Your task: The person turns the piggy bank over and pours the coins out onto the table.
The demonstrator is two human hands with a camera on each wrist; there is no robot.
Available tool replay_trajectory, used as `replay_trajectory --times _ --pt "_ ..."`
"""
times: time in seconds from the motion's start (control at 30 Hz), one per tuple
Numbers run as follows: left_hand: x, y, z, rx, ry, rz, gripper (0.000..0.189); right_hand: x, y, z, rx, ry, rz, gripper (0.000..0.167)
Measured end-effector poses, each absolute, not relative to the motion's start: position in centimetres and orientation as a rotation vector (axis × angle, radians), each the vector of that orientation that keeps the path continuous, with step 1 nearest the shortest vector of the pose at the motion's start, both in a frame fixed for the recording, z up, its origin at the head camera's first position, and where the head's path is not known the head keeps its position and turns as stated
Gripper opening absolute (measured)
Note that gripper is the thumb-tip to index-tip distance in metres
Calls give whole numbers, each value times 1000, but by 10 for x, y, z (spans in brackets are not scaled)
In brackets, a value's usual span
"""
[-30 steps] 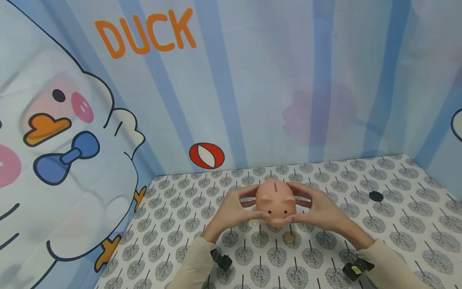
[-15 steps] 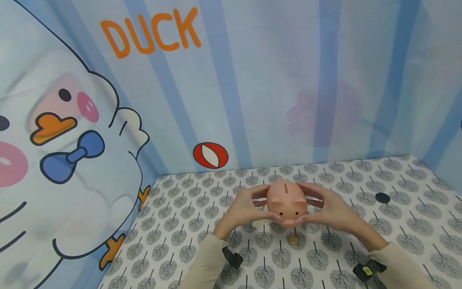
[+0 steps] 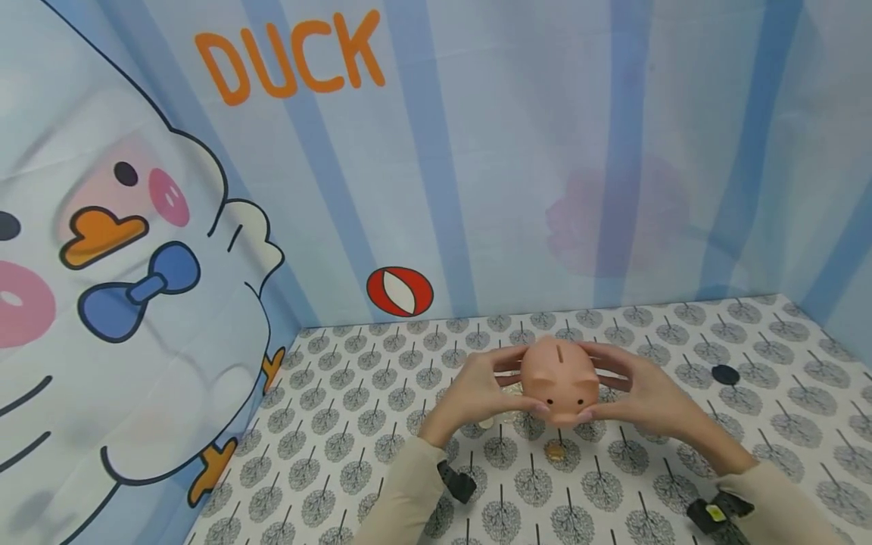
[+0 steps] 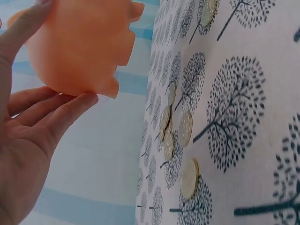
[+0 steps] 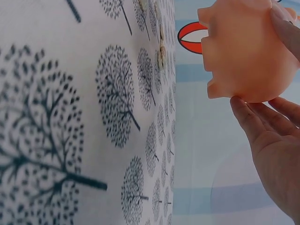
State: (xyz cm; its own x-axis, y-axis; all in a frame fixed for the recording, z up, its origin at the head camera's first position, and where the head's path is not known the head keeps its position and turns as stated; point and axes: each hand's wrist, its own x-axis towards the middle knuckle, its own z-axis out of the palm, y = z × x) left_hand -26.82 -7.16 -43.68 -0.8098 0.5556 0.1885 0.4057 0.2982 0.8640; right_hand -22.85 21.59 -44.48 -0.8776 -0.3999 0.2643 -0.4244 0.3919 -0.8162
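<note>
Between both hands is a peach-pink piggy bank (image 3: pixel 560 378), its coin slot on top and its snout toward the person. My left hand (image 3: pixel 480 390) grips one side, thumb near the snout and fingers behind. On the other side my right hand (image 3: pixel 643 393) holds it the same way. Both wrist views show the piggy bank's feet clear of the tabletop. Several coins (image 4: pixel 185 129) lie on the cloth below, partly hidden by the left hand in the head view. One gold coin (image 3: pixel 555 451) lies nearer the person.
A round black disc (image 3: pixel 725 375) lies on the tree-patterned tablecloth (image 3: pixel 381 424) to the right. Behind the table hangs a blue striped curtain (image 3: pixel 504 151) with a printed duck on the left.
In the head view, the hands and the piggy bank shift right, partly because the camera view itself moves. The grip stays the same, and the coins remain on the cloth.
</note>
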Motion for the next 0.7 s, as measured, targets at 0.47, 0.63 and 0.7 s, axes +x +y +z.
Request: replay_trajectory --times 0.47,0.63,0.7 --pt "-272 -38 -440 899 2360 1541 89 -224 246 -444 756 -2670 1481 98" --pt "-274 -25 -443 849 2357 1542 88 -225 259 -447 768 -2682 1430 95" --pt "-275 -19 -443 842 2353 1533 88 -224 265 -448 765 -2679 1408 94"
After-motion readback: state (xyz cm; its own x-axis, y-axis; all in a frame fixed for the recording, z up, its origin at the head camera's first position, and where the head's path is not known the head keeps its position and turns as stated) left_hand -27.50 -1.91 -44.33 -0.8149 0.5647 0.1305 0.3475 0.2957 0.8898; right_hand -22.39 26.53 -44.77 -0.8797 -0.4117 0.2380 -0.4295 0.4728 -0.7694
